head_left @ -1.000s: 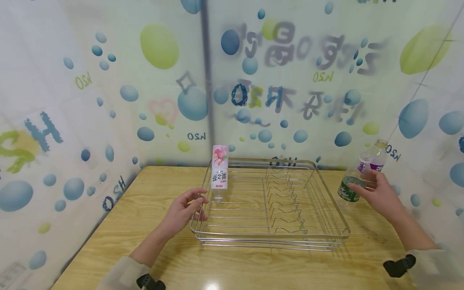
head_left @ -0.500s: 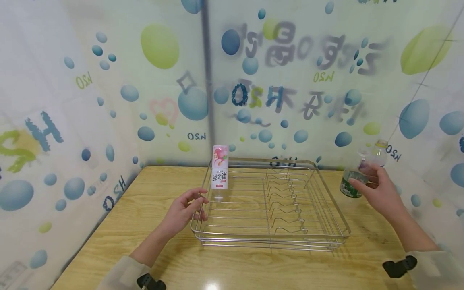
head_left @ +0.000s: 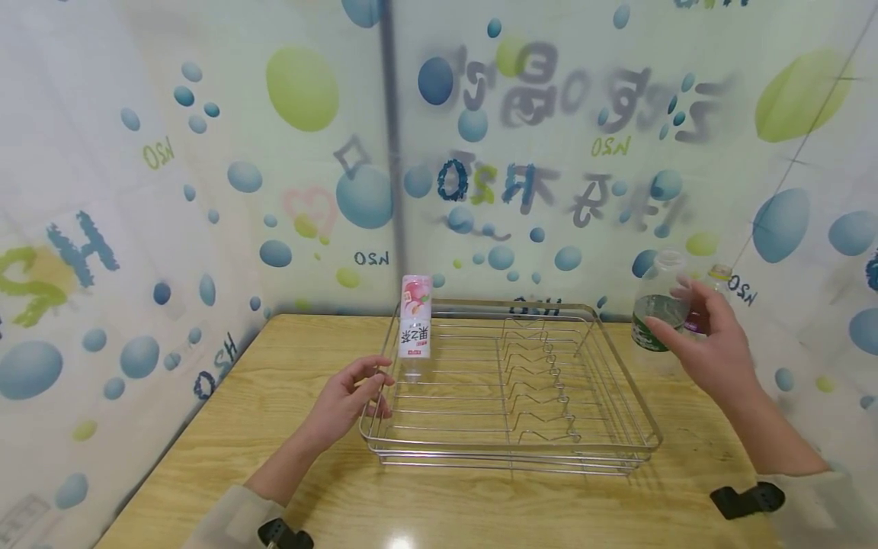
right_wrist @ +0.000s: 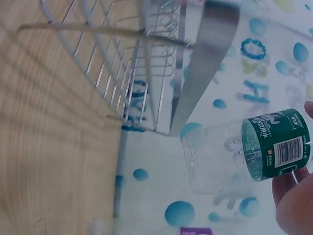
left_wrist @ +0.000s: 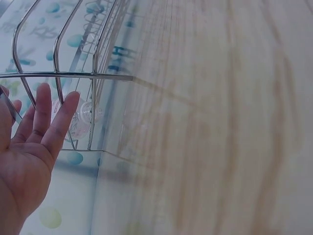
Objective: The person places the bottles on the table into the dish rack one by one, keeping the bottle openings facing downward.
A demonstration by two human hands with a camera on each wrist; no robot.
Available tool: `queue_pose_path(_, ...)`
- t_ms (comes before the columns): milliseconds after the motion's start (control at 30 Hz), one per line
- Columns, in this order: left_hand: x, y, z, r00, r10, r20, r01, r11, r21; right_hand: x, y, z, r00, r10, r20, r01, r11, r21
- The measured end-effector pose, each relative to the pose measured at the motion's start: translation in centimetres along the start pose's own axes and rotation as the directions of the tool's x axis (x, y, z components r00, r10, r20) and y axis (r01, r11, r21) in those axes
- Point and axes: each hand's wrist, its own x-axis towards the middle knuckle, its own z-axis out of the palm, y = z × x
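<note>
In my right hand I hold a clear plastic bottle with a green label, off the table beyond the rack's right side. The right wrist view shows its clear base and fingers at the label. My left hand touches the left side of the wire dish rack; in the left wrist view its fingers lie fairly straight against the wires. A pink-and-white labelled bottle stands neck down in the rack's left part.
Partly hidden behind my right hand stands another clear bottle with a purple label. The rack has a row of bent wire dividers at its middle right. A patterned curtain borders the wooden table.
My right hand has lifted the green-labelled bottle off the table and brought it slightly left, away from the purple-labelled one. My left hand and the rack have stayed put.
</note>
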Motion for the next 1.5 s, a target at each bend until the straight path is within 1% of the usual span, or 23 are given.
queue_pose_path(100,0.0,0.1,0.0,1.000,0.000,-0.002,0.000,1.000,0.000,0.1,-1.3,0.5,1.000,-0.031,0.004,0.030,0.999,0.040)
queue_pose_path(200,0.0,0.1,0.0,1.000,-0.002,-0.002,0.002,1.000,-0.008,0.2,-2.5,1.1,0.997,-0.063,0.034,0.060,0.995,0.079)
queue_pose_path(367,0.0,0.1,0.0,1.000,0.007,-0.005,-0.007,1.000,-0.013,0.2,-4.4,2.1,0.991,-0.093,0.093,0.085,0.992,0.093)
queue_pose_path(533,0.0,0.1,-0.1,1.000,0.008,-0.020,-0.007,0.999,0.040,0.1,-5.9,3.1,0.986,-0.087,0.142,0.078,0.995,0.069)
queue_pose_path(700,-0.2,0.2,-0.2,0.998,0.012,-0.055,-0.005,0.992,0.122,-0.2,-7.0,4.2,0.973,-0.086,0.214,0.078,0.996,0.046)
queue_pose_path(900,-0.4,0.6,-0.2,0.993,0.062,-0.097,-0.036,0.968,0.246,-0.7,-8.0,5.5,0.955,-0.127,0.267,0.118,0.992,0.050)
queue_pose_path(1100,-0.5,1.5,-0.4,0.991,0.083,-0.106,-0.043,0.940,0.338,-1.2,-8.4,6.8,0.936,-0.121,0.330,0.110,0.993,0.052)
queue_pose_path(1200,-0.4,2.0,-0.5,0.988,0.099,-0.119,-0.049,0.929,0.367,-1.4,-8.6,7.3,0.927,-0.118,0.357,0.106,0.993,0.053)
queue_pose_path(1300,-0.2,2.8,-0.3,0.983,0.129,-0.133,-0.069,0.920,0.387,-1.5,-8.8,7.8,0.922,-0.125,0.367,0.115,0.992,0.048)
queue_pose_path(1400,0.1,3.6,0.1,0.976,0.167,-0.140,-0.098,0.910,0.403,-1.6,-9.0,8.1,0.918,-0.139,0.371,0.132,0.990,0.042)
queue_pose_path(1500,0.4,4.6,0.8,0.968,0.215,-0.131,-0.145,0.901,0.410,-1.6,-9.3,8.3,0.913,-0.148,0.381,0.148,0.989,0.029)
